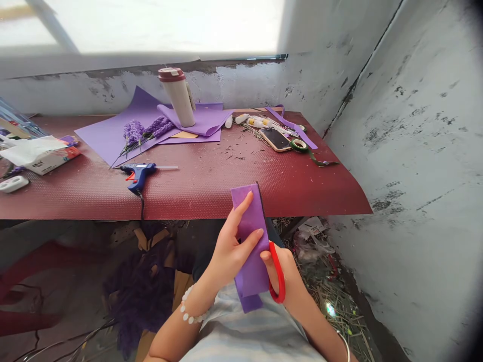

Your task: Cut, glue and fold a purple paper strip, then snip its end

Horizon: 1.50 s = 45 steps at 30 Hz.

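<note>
My left hand (228,246) pinches a folded purple foam strip (251,236) in front of the table edge, thumb and fingers closed on its face. Red-handled scissors (278,274) sit in my right hand (289,276), fingers through the handle loop; the blade runs up along the strip's right edge. A white bead bracelet is on my left wrist.
The red table (211,181) carries a blue glue gun (139,173), purple foam sheets (113,133), lavender-like purple stems (145,131), a white tumbler (179,98), a phone (277,138), green tape roll (300,145), glue sticks and a tissue pack (41,153). Scraps litter the floor; a wall is close on the right.
</note>
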Tool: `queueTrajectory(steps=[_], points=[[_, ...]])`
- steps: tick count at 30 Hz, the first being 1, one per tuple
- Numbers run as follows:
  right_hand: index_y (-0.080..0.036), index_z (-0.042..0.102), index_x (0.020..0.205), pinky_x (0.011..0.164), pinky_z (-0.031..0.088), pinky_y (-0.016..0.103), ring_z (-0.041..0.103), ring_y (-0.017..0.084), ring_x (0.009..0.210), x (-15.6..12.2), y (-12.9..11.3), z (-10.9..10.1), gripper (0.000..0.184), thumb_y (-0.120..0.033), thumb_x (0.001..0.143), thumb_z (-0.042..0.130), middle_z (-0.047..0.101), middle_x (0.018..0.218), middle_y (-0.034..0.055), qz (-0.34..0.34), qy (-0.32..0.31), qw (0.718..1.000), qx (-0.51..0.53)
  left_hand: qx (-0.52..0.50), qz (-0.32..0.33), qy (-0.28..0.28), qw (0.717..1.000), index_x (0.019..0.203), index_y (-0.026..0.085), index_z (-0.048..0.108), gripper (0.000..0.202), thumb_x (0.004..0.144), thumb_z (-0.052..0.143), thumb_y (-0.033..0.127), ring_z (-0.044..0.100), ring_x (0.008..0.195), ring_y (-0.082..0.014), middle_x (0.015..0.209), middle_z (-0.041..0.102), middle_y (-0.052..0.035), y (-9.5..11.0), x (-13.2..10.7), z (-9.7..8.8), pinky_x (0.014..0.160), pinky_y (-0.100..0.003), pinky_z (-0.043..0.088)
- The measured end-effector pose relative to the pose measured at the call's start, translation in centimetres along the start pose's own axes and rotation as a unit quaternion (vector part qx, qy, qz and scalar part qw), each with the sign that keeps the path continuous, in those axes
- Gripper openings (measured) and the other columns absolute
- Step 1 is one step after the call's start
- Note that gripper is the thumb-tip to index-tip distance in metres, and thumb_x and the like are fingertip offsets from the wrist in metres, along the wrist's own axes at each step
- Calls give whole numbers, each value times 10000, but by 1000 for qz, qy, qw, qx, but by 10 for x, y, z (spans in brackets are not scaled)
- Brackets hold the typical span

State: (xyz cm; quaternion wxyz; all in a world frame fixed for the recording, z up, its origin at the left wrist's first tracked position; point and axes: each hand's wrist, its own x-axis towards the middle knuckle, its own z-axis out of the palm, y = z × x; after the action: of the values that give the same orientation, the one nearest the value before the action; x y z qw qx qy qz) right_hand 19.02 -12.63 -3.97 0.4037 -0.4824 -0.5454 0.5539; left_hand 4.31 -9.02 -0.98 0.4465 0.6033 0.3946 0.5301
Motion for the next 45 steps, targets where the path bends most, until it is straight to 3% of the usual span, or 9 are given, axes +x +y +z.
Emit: queueTrajectory(steps=[8,15,21,25,29,34,38,42,45], points=[[-218,505,782,487,339,257,348,125,585,-2,3,5,703,-920,806,507,464,674,-23,-21,46,999,11,-27,-19,1,999,1563,378,484,662,951,722,297,500,1490,-290,1675,448,-7,6,3,-1,1263,-441,401],[-239,612,1150,749,555,368,620,279,885,-4,12,0,766,-914,802,514,652,965,89,-98,42,994,7,-34,-14,5,999,1567,364,484,669,946,730,319,482,1507,-293,1668,460,-20,7,3,-1,1269,-435,397],[-249,588,980,624,500,318,543,189,688,2,-4,-3,580,-801,819,658,586,820,17,-86,46,992,84,-38,-9,7,999,1555,367,499,661,941,741,315,482,1507,-283,1662,471,-17,7,3,-1,1266,-416,394],[-240,562,875,672,515,318,573,186,721,4,-14,-5,451,-622,804,790,616,830,18,-53,105,990,80,-45,-21,0,999,1554,343,502,651,946,732,323,500,1490,-288,1670,457,-34,8,3,-1,1186,-373,481],[-240,563,826,656,504,314,568,181,703,5,-13,-6,402,-567,817,796,585,773,0,-38,106,988,106,-55,-20,1,998,1543,354,506,648,939,740,347,528,1458,-293,1659,469,-39,6,3,1,1170,-381,488],[-241,560,820,754,526,345,602,205,799,9,-10,-10,396,-550,811,808,618,850,21,-71,154,979,108,-171,-30,56,983,1634,442,275,769,981,677,385,728,1003,-158,1534,589,-66,0,9,-2,798,-265,611],[-237,567,824,734,512,344,591,202,771,14,-13,-15,381,-537,822,802,616,829,22,-80,171,979,79,-219,-92,80,968,1461,315,566,527,957,692,403,703,845,-117,1424,662,-88,-4,16,-8,628,-209,569],[-239,558,819,702,495,330,573,186,733,21,-20,-17,366,-518,830,795,611,812,11,-90,162,981,63,-218,-130,60,965,1174,211,739,372,894,766,454,684,773,-132,1021,770,-49,-5,22,-7,647,-227,558],[-237,554,801,684,497,318,569,180,727,30,-28,-16,393,-532,807,813,605,798,6,-80,98,988,93,-204,-152,5,967,1113,212,790,356,838,818,435,701,831,-169,999,791,-42,-2,31,-7,744,-265,561]])
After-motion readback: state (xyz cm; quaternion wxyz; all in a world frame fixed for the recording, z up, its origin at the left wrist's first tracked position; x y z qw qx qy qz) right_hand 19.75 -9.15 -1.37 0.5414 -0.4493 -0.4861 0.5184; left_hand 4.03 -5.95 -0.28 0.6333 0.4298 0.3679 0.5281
